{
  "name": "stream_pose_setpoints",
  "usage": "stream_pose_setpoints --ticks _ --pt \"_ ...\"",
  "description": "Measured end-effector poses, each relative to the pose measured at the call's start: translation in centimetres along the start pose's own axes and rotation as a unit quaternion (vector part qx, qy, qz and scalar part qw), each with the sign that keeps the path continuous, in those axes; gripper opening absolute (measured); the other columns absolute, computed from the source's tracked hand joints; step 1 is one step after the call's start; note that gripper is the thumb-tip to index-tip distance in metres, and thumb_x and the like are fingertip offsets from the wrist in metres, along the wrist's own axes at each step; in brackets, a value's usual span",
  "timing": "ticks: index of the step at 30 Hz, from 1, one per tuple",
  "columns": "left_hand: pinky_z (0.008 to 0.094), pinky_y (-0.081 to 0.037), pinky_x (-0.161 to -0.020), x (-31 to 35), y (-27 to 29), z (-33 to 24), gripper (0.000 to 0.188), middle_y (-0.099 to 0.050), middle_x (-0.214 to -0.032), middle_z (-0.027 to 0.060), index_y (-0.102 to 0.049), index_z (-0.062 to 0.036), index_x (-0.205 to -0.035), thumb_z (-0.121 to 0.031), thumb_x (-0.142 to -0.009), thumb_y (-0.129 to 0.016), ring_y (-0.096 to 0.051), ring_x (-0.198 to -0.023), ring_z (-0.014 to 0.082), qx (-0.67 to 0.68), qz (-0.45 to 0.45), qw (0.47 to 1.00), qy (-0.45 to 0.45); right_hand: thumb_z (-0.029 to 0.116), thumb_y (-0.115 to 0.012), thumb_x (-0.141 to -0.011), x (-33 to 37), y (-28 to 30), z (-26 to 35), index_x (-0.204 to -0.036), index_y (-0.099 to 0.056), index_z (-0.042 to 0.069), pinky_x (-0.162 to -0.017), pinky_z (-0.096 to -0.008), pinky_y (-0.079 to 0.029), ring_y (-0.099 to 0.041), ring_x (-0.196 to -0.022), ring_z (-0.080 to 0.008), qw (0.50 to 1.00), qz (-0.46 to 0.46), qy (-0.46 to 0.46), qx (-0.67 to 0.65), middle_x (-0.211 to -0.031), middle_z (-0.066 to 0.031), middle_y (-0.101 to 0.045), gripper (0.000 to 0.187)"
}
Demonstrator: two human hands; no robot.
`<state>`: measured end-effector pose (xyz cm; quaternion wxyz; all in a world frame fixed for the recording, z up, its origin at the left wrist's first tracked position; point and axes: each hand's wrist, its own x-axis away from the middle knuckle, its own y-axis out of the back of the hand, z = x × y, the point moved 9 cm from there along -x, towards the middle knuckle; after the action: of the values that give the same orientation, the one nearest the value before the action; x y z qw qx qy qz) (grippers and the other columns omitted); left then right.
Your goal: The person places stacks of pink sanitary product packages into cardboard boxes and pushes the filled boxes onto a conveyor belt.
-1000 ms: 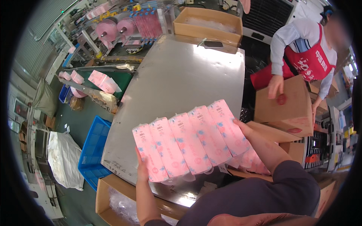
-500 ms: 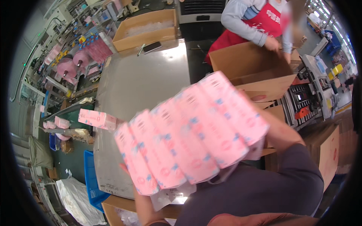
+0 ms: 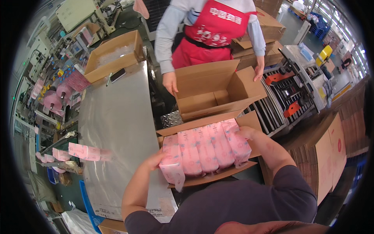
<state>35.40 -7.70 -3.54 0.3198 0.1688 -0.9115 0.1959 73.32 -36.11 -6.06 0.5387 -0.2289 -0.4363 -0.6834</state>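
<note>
I hold a row of several pink packets (image 3: 204, 150) squeezed between my two hands. My left hand (image 3: 156, 160) presses the left end of the row and my right hand (image 3: 245, 133) presses the right end. The row sits low inside an open cardboard box (image 3: 218, 177) in front of me, its flaps spread. The leftmost packet hangs a little over the box's front edge.
Across from me a person in a red apron (image 3: 214, 31) holds a second open, empty cardboard box (image 3: 212, 91). A steel table (image 3: 117, 128) lies to my left, with another box (image 3: 113, 54) at its far end. Pink packets (image 3: 83, 152) sit at the table's left edge. A roller conveyor (image 3: 272, 107) is right.
The row of packets, held up over the steel table a second ago, has swung right and down into the open box. The person in the apron now holds the other box.
</note>
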Motion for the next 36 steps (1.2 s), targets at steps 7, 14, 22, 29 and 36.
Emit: stream_pose_setpoints --ticks 7,14,22,29,36 --pt "0.045 -0.021 -0.118 -4.9 -14.0 1.6 0.118 -0.015 -0.159 0.0254 -0.009 -0.0025 -0.155 -0.056 -0.074 -0.077 -0.017 -0.148 0.0373 -0.376 -0.058 0.911 -0.159 0.048 -0.052 -0.095 9.0 6.1 -3.7 -0.15 -0.033 0.007 -0.108 -0.0516 -0.037 -0.043 -0.132 -0.0436 0.951 -0.159 -0.024 0.263 -0.147 -0.0273 -0.039 0.072" --pt "0.0555 -0.006 -0.119 -7.9 -19.5 3.3 0.099 -0.006 -0.163 0.0169 -0.02 -0.0315 -0.156 -0.072 -0.076 -0.062 -0.003 -0.151 0.0352 -0.743 -0.066 0.645 -0.164 0.066 -0.042 -0.091 9.3 -0.6 -6.4 -0.155 -0.025 0.027 -0.111 -0.0711 -0.006 -0.007 -0.148 -0.0441 0.818 -0.059 0.238 0.52 -0.161 -0.0207 -0.011 0.077" --pt "0.0524 -0.028 -0.113 -0.4 -6.5 2.3 0.1 -0.024 -0.154 0.0308 -0.014 -0.0062 -0.155 -0.049 -0.084 -0.069 -0.028 -0.141 0.0434 -0.458 -0.409 0.788 -0.046 0.058 -0.053 -0.089 7.8 1.7 -5.2 -0.151 -0.035 0.02 -0.112 -0.062 -0.021 -0.022 -0.143 -0.0439 0.824 -0.077 0.305 0.472 -0.157 -0.0188 -0.025 0.075" --pt "0.0351 -0.053 -0.085 1.2 -15.5 -4.5 0.056 -0.069 -0.108 0.0151 -0.058 0.0008 -0.125 -0.031 -0.083 -0.077 -0.068 -0.097 0.0263 -0.3 -0.119 0.945 -0.057 0.048 -0.052 -0.095 11.9 17.3 -17.3 -0.14 -0.039 -0.003 -0.09 -0.0499 -0.047 -0.062 -0.103 -0.0439 0.93 -0.36 -0.014 0.076 -0.105 -0.0268 -0.067 0.069" --pt "0.0481 -0.031 -0.113 -4.1 -25.6 2.8 0.108 -0.02 -0.153 0.0342 -0.014 -0.0081 -0.155 -0.06 -0.078 -0.069 -0.033 -0.138 0.0472 -0.569 0.263 0.777 -0.063 0.049 -0.049 -0.098 1.8 0.6 -7.6 -0.148 -0.029 0.0 -0.095 -0.0432 -0.047 -0.06 -0.113 -0.0405 0.957 -0.11 0.162 0.215 -0.126 -0.0291 -0.058 0.073"
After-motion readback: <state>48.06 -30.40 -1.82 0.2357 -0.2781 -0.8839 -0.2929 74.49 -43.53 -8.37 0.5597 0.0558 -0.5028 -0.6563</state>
